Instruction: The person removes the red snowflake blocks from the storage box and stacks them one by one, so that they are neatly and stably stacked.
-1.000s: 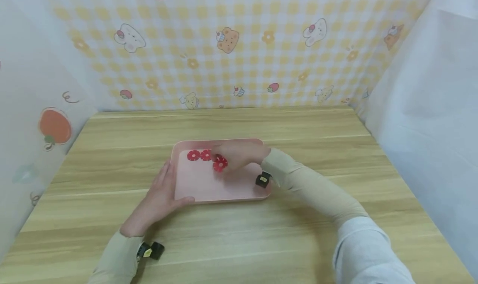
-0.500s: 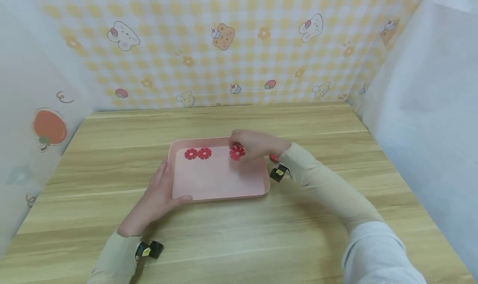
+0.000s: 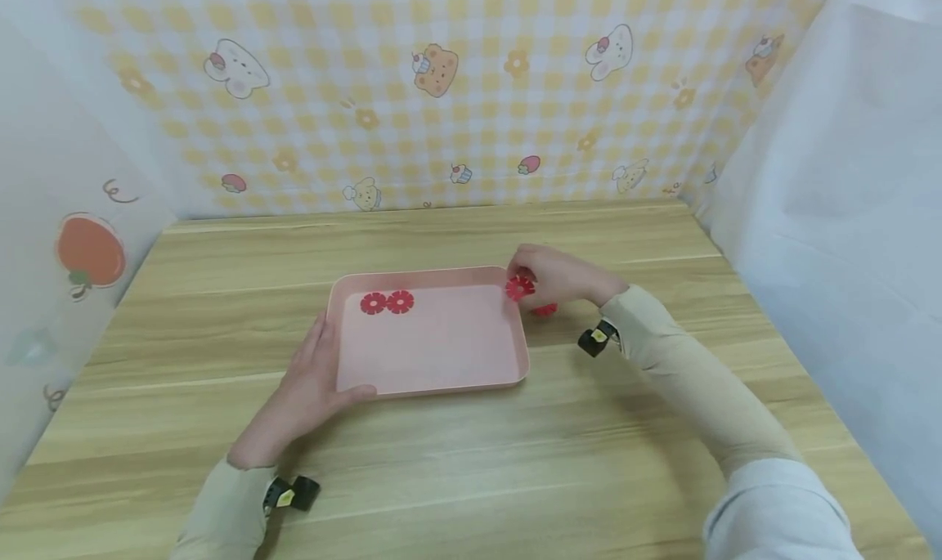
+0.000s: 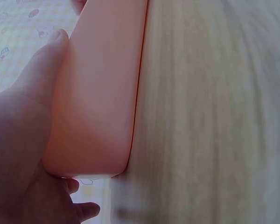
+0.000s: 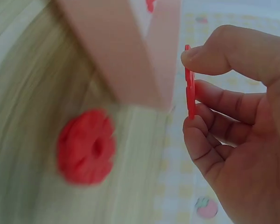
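Observation:
My right hand point(image 3: 559, 274) pinches a red notched interlocking disc point(image 3: 520, 288) between thumb and fingers, at the tray's far right corner. In the right wrist view that disc point(image 5: 190, 81) appears edge-on. Two matching discs point(image 3: 374, 303) lie side by side in the pink tray point(image 3: 434, 390), near its far left corner. Outside the tray to the right, partly hidden under my right hand, is a small stack of red discs point(image 5: 86, 147) on the table. My left hand point(image 3: 312, 380) rests against the tray's near left corner, thumb along the front wall and straight fingers along the left side.
The wood-grain table point(image 3: 471, 478) extends all round the tray. A yellow checked cloth point(image 3: 486, 94) with cartoon prints stands along the back, and white sheets point(image 3: 846, 176) border the sides. Each wrist carries a small black camera point(image 3: 598, 338).
My right hand has moved right from the far middle of the tray to its right corner, carrying the disc. The stack beside the tray has come into view. My left hand stays at the tray.

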Motion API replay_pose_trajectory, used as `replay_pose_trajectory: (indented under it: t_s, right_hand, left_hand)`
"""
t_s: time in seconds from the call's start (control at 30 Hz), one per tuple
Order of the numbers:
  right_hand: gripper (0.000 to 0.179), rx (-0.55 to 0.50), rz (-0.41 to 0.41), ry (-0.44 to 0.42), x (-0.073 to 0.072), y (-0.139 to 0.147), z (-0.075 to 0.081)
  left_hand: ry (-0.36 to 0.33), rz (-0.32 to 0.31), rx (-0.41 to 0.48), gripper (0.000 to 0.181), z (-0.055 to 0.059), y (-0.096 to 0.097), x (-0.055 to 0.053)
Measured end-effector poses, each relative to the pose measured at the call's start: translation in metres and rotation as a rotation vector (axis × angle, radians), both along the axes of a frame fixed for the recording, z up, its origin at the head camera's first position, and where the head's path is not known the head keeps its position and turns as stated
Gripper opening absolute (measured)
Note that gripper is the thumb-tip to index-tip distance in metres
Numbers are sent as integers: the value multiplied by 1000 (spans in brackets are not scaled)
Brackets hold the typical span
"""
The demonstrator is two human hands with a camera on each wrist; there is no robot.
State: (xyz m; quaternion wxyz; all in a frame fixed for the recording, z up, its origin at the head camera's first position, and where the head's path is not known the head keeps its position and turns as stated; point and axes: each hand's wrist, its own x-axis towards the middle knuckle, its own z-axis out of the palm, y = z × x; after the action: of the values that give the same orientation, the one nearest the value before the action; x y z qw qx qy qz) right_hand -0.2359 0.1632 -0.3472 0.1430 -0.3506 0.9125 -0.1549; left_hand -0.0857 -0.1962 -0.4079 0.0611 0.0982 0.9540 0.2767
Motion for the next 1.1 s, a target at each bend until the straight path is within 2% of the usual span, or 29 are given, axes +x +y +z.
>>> replay_pose_trajectory:
  t_s: [0.27, 0.53, 0.93, 1.1]
  right_hand:
    - [28, -41, -18, 10, -1, 29, -21]
    - [31, -27, -27, -11, 1, 40, -34]
    - [32, -24, -22, -15, 2, 40, -35]
    - [38, -46, -9, -17, 1, 34, -30]
  left_hand:
    - [2, -4, -5, 125, -1, 0, 0]
    - [11, -9, -5, 126, -3, -1, 0]
    - [14, -10, -12, 125, -4, -1, -1]
    - [12, -11, -14, 126, -7, -1, -3]
